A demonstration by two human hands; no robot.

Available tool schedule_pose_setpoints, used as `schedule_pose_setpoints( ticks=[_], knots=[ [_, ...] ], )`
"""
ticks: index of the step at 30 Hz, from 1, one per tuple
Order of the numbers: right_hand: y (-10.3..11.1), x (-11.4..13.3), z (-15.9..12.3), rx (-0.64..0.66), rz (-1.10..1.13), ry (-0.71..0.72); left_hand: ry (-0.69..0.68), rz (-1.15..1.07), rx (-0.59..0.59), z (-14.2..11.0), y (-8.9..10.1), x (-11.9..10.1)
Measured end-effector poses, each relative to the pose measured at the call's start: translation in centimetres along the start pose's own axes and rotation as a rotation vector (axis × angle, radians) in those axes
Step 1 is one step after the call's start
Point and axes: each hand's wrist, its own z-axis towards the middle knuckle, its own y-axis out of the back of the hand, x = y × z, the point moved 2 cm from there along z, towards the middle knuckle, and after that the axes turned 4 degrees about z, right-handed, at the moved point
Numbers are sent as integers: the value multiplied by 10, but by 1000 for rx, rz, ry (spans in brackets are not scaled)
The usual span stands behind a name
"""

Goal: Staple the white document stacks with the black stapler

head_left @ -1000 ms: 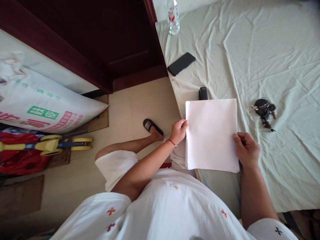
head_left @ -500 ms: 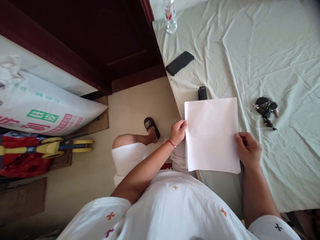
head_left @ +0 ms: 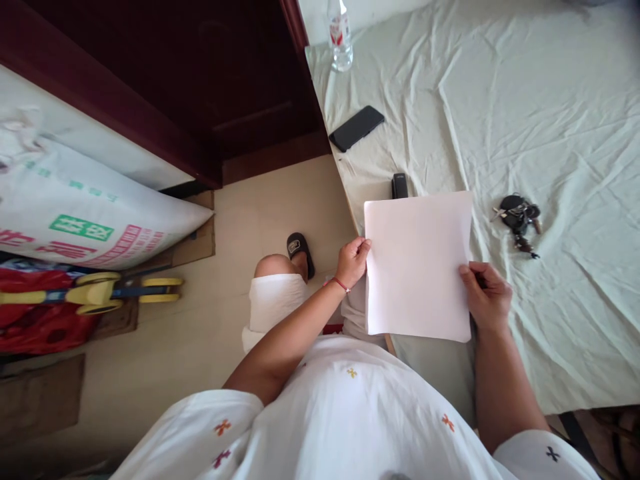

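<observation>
A stack of white paper (head_left: 417,267), blank on its upper face, is held up in front of me over the edge of the cloth-covered surface. My left hand (head_left: 353,260) pinches its left edge, thumb on top. On the opposite side, my right hand (head_left: 486,293) grips the right edge between thumb and curled fingers. Just beyond the paper's top edge lies a small black stapler-like object (head_left: 399,185), partly hidden by the sheets.
On the pale green cloth (head_left: 560,133) lie a black phone (head_left: 357,128) and a bunch of keys (head_left: 517,217). A plastic water bottle (head_left: 341,40) stands at the far corner. To the left are a large printed sack (head_left: 100,207) and a yellow-wheeled ride-on toy (head_left: 100,293).
The paper has tilted slightly, with both hands still on its edges. My bent knee has shifted right, and the whole view has moved a little.
</observation>
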Motion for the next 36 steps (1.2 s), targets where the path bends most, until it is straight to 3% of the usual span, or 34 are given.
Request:
schedule_pose_setpoints(
  ticks=[17, 23, 32, 36],
  knots=[
    [-2, -4, 5, -4, -32, 114, -20, 18, 24, -2, 1, -1],
    [-2, -5, 5, -15, 11, 40, -8, -12, 16, -1, 0, 0],
    [2, 0, 6, -38, 109, -16, 199, -320, 115, -9, -2, 0],
    [2, 2, 5, -40, 148, -33, 246, -297, 171, -15, 6, -10]
  ],
)
